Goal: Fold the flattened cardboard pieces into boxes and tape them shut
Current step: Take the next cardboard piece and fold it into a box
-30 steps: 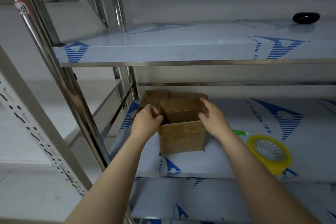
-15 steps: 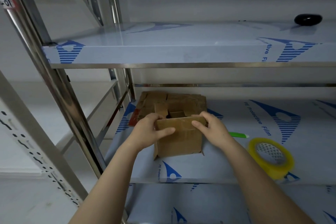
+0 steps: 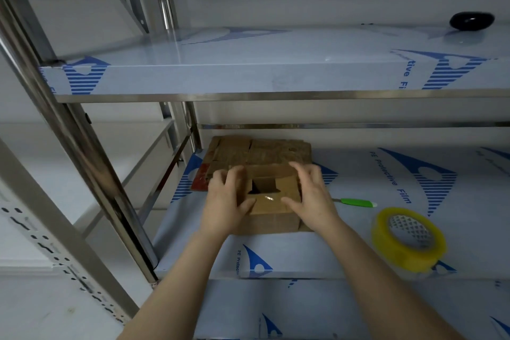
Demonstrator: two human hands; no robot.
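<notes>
Left hand (image 3: 225, 201) and right hand (image 3: 311, 196), fingers spread, press top flaps of cardboard box (image 3: 271, 205) inward; centre gap open. Yellow tape roll (image 3: 400, 255) lies right, apart.

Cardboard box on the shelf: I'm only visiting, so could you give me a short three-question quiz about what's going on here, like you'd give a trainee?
1. True or false: the tape roll lies to the right of the box.
2. The left hand and right hand both touch: A the box's flaps, B the tape roll, C nothing.
3. Fill in: the flat cardboard lies ___ the box.
Key: 1 true; 2 A; 3 behind.
</notes>
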